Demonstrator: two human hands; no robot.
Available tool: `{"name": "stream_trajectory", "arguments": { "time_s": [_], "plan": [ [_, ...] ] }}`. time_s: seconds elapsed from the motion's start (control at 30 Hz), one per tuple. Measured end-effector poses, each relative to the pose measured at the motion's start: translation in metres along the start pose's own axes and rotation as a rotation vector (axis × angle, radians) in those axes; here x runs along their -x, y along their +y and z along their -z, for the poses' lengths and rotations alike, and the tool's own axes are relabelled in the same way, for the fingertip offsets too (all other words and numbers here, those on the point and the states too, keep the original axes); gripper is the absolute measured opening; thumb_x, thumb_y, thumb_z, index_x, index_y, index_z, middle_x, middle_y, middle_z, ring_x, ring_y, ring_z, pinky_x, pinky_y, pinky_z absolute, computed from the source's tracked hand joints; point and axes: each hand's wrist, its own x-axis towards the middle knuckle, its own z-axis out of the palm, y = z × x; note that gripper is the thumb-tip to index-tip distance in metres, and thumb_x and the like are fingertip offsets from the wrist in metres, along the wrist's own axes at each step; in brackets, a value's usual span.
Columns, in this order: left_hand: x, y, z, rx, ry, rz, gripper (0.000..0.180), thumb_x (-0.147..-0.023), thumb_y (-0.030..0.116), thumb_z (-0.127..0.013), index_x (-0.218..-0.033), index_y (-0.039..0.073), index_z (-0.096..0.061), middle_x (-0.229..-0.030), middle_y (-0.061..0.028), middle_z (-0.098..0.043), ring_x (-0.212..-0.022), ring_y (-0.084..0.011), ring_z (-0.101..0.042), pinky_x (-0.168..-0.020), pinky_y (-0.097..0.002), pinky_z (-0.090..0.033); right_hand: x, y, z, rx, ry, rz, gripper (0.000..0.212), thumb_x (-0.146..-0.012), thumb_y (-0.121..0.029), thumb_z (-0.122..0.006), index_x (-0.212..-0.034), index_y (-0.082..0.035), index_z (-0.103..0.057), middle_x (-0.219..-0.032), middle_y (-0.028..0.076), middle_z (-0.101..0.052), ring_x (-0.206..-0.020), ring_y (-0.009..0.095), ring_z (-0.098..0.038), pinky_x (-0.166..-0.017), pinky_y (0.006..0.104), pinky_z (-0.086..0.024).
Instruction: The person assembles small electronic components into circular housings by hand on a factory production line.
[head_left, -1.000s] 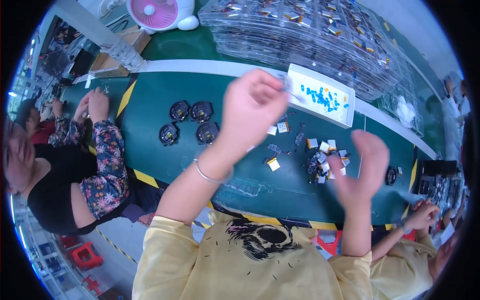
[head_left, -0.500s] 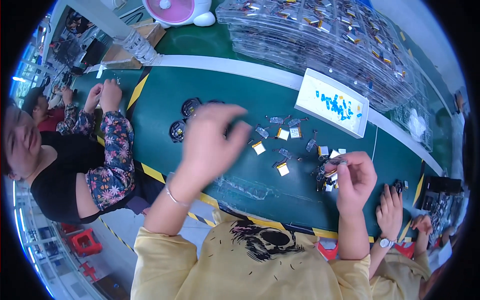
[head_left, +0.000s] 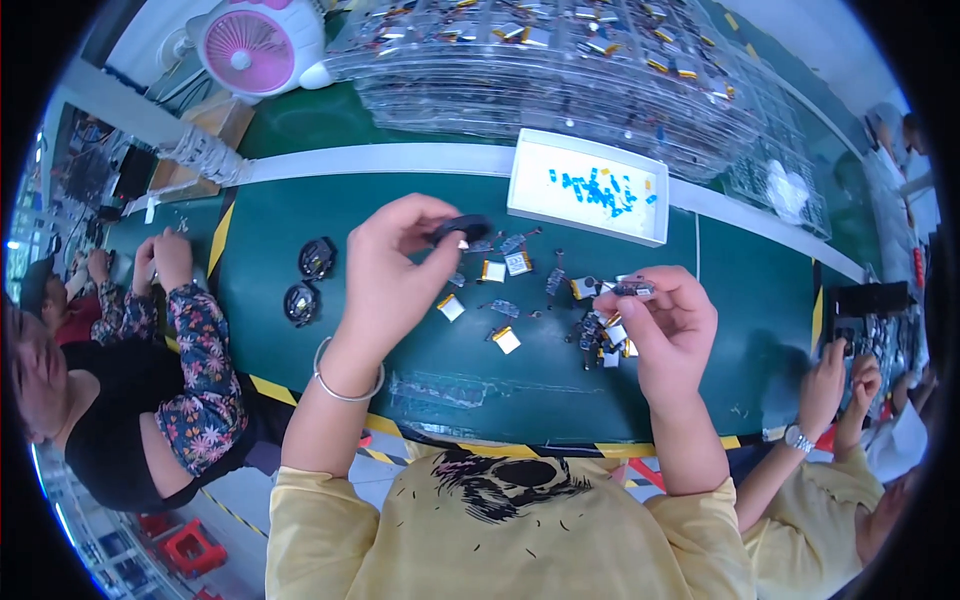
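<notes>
My left hand (head_left: pixel 390 270) is closed around a round black plastic housing (head_left: pixel 466 227), pinched between thumb and fingers above the bench. Between the thumb and fingertips of my right hand (head_left: pixel 676 325) is a small circuit board (head_left: pixel 633 289). Beneath that hand lies a cluster of silver pouch batteries and small wired boards (head_left: pixel 590 335). Several more pairs of board and battery (head_left: pixel 507 340) are spread over the green mat between my hands. Two other round black housings, one (head_left: pixel 317 257) behind the other (head_left: pixel 300 303), rest left of my left hand.
A white tray (head_left: pixel 520 195) holding small blue and yellow pieces sits beyond my hands. Behind it, clear plastic trays (head_left: pixel 560 95) of batteries are stacked. A pink-and-white fan (head_left: pixel 245 55) stands far left. People work at both sides. Yellow-black tape (head_left: pixel 520 451) edges the green bench (head_left: pixel 420 420).
My left hand has taken up a black housing from the group on the left and brought it toward my right hand. The right hand keeps hold of the board. The whole view has shifted.
</notes>
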Motion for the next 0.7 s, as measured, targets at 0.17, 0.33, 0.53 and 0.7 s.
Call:
{"name": "stream_trajectory", "arguments": {
  "time_s": [0.17, 0.33, 0.53, 0.7],
  "plan": [
    [0.009, 0.024, -0.057, 0.755, -0.37, 0.127, 0.023, -0.079, -0.011, -0.053, -0.101, -0.003, -0.057, -0.102, -0.0133, -0.062, -0.092, -0.017, -0.06, -0.078, -0.0272, -0.05, 0.003, -0.009, 0.012, 0.098, 0.016, 0.086, 0.013, -0.08, 0.007, -0.055, -0.092, 0.003, -0.053, -0.081, 0.012, -0.063, -0.077, 0.017, -0.064, -0.068, 0.0257, -0.052],
    [0.019, 0.038, -0.071, 0.791, -0.435, 0.237, 0.024, -0.081, -0.009, -0.047, -0.103, -0.004, -0.057, -0.102, -0.0138, -0.062, -0.086, -0.017, -0.062, -0.072, -0.0272, -0.053, 0.006, -0.009, 0.022, 0.198, 0.022, 0.1, 0.016, -0.074, 0.009, -0.062, -0.088, 0.004, -0.058, -0.084, 0.007, -0.061, -0.075, 0.011, -0.059, -0.066, 0.0218, -0.048],
    [0.032, 0.035, -0.069, 0.843, -0.462, 0.282, 0.025, -0.083, -0.01, -0.046, -0.106, -0.004, -0.054, -0.103, -0.0109, -0.06, -0.09, -0.0135, -0.06, -0.074, -0.026, -0.052, 0.004, -0.006, 0.02, 0.483, -0.183, 0.308, 0.011, -0.069, 0.004, -0.062, -0.076, 0.003, -0.053, -0.073, 0.008, -0.056, -0.065, 0.013, -0.053, -0.058, 0.0233, -0.043],
    [0.039, 0.027, -0.079, 0.878, -0.373, 0.172, 0.029, -0.081, -0.012, -0.046, -0.108, -0.005, -0.053, -0.106, -0.0122, -0.059, -0.093, -0.015, -0.059, -0.078, -0.0273, -0.052, 0.005, 0.001, 0.013, 0.531, -0.136, 0.314, 0.013, -0.066, 0.001, -0.065, -0.072, 0.0, -0.053, -0.068, 0.006, -0.055, -0.058, 0.014, -0.051, -0.053, 0.0233, -0.04]
  ]
}}
